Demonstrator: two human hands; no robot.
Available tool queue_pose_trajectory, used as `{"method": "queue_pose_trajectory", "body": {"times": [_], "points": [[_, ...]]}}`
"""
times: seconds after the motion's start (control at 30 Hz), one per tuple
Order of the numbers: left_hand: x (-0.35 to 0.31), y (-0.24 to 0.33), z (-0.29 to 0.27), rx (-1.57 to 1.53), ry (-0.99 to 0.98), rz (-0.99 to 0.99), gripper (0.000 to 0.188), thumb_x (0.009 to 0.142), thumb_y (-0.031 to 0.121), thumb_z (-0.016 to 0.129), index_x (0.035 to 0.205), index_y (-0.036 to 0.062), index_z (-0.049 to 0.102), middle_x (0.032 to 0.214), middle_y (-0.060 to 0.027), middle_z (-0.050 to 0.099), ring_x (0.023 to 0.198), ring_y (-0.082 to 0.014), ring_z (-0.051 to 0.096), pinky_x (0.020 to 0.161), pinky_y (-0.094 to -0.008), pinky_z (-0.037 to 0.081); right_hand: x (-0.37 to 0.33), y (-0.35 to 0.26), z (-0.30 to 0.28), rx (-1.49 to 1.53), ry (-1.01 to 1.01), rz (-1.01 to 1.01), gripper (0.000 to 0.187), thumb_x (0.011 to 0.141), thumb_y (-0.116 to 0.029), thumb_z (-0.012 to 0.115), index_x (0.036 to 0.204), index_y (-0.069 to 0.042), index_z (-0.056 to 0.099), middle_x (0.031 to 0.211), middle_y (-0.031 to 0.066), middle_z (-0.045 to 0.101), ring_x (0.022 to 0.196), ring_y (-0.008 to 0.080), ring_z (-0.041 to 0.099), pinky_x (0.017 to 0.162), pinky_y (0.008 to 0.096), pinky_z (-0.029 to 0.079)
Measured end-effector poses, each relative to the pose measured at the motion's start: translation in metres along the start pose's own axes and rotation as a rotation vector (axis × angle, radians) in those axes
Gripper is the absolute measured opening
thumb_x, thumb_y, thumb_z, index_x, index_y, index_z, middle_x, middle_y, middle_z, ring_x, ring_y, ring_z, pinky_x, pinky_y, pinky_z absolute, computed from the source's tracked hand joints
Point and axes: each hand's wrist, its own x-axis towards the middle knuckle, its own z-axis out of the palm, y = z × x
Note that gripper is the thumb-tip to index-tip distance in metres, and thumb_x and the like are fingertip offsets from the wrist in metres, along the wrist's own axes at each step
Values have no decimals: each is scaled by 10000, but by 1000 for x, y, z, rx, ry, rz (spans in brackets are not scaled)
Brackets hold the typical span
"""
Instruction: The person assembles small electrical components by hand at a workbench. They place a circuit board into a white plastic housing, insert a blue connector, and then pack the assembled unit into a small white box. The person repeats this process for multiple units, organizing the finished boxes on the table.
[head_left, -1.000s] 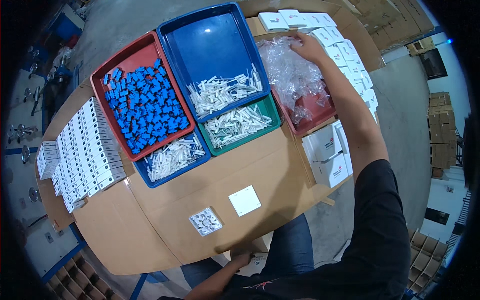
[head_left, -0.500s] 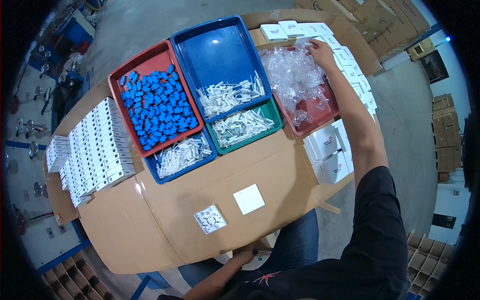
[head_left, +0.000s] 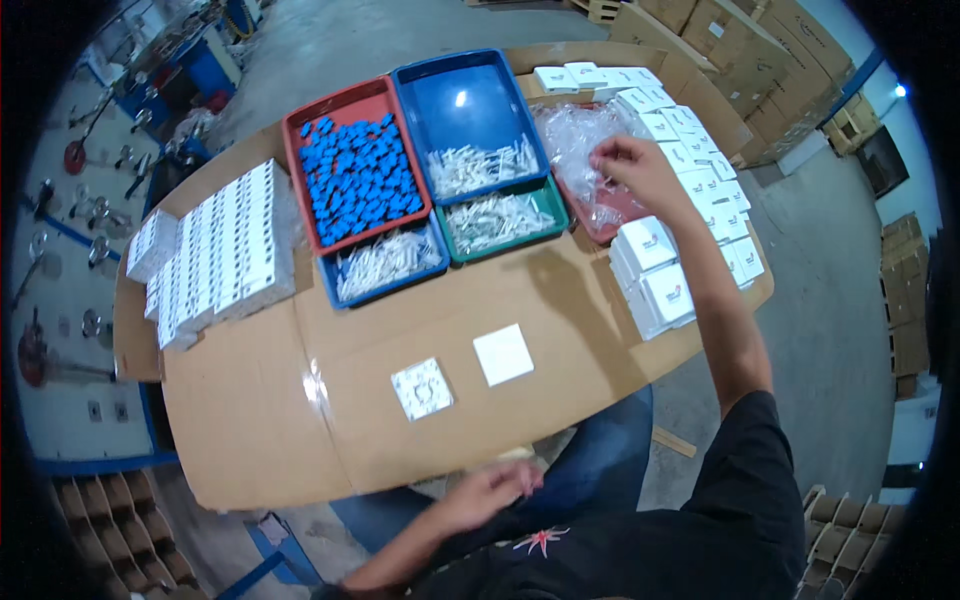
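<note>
My right hand [head_left: 632, 170] hovers over the near part of a red tray [head_left: 585, 228] that holds a heap of clear plastic bags [head_left: 580, 140]. Its thumb and fingers are pinched together; anything thin and clear between them cannot be told from the bags behind. My left hand [head_left: 495, 488] is just off the near table edge, above my lap, its fingers bent and blurred. On the cardboard table top [head_left: 330, 420], a square white plate with small fittings [head_left: 421, 388] lies beside a plain white square plate [head_left: 503, 355].
Blue parts fill a red tray [head_left: 308, 225]. White plastic pieces lie in a large blue tray [head_left: 465, 100], a green tray [head_left: 500, 243] and a small blue tray [head_left: 390, 287]. Stacked white units [head_left: 225, 240] stand left; white covers [head_left: 660, 280] are stacked right. Cartons [head_left: 745, 60] stand beyond.
My right hand has drawn back from the far end of the bag heap toward me. My left hand has risen from my lap toward the table edge. The head view has shifted.
</note>
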Motion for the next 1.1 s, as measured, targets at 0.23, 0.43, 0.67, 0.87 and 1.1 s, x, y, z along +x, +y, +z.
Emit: {"method": "queue_pose_trajectory", "body": {"times": [0.23,0.43,0.67,0.87,1.1], "points": [[58,91,12,242,880,539,352,1091,283,584,1290,-6,599,1061,-84,698,875,-96,631,743,-248,520,-198,-53,118,321,-127,79,142,951,-99,752,1043,7,731,857,26,712,735,72,647,651,248,523],[36,51,10,105,1003,526,250,1058,257,652,1030,11,690,800,-4,645,643,-34,521,558,-214,408,-277,-65,175,535,-140,230,125,958,-85,747,1034,11,727,869,36,708,743,95,665,671,247,555],[5,47,13,129,1211,785,244,1080,213,615,946,13,653,707,58,525,625,-22,423,542,-224,330,-303,-80,176,742,-45,272,127,968,-84,727,1046,16,725,837,40,692,722,108,674,694,266,602],[-4,52,35,445,1287,783,209,981,173,757,906,29,626,752,45,552,684,-27,466,584,-216,372,-299,-83,194,657,22,232,138,969,-60,720,1067,37,719,904,68,721,797,130,705,728,273,618],[17,49,21,392,1007,618,137,961,144,772,954,28,700,832,30,661,712,-16,534,605,-207,421,-302,-68,229,374,102,28,144,952,-19,711,1086,32,709,1001,74,710,885,143,710,772,291,610]]}}
